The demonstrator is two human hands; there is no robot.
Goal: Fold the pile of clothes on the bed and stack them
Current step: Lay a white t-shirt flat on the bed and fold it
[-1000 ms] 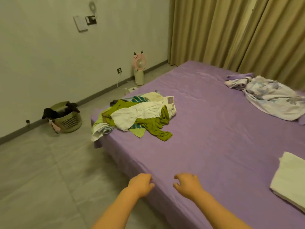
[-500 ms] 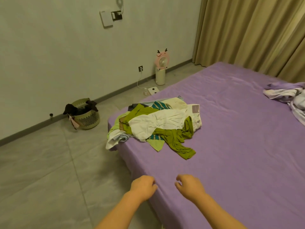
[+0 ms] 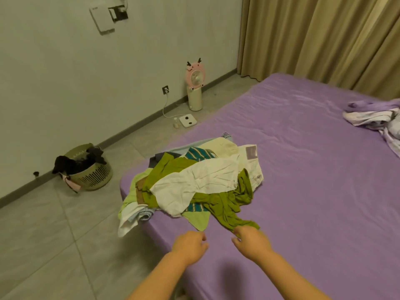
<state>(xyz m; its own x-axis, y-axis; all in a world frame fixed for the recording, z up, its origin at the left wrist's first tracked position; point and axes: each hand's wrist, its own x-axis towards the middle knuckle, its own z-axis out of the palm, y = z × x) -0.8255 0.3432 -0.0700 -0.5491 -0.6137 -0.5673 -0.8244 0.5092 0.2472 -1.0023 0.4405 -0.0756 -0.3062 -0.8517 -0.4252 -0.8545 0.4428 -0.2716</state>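
A loose pile of clothes [image 3: 194,180] lies on the near left corner of the purple bed [image 3: 313,191]: a white garment on top, an olive-green one, a striped teal one, pale green pieces hanging over the edge. The olive-green garment [image 3: 229,210] trails a sleeve toward me. My right hand [image 3: 252,242] hovers with loosely curled fingers at the tip of that sleeve, and I cannot tell if it touches. My left hand [image 3: 190,244] hangs beside it over the bed's edge, fingers loosely curled, holding nothing.
A crumpled patterned blanket [image 3: 376,120] lies at the far right of the bed. On the tiled floor stand a laundry basket [image 3: 91,172] with dark clothes, a pink fan [image 3: 194,85] and a white scale [image 3: 187,120]. Beige curtains [image 3: 324,40] hang behind the bed.
I have moved closer to the pile and turned left; both hands now reach forward to just short of the clothes. The folded white cloth at the right has left the view.
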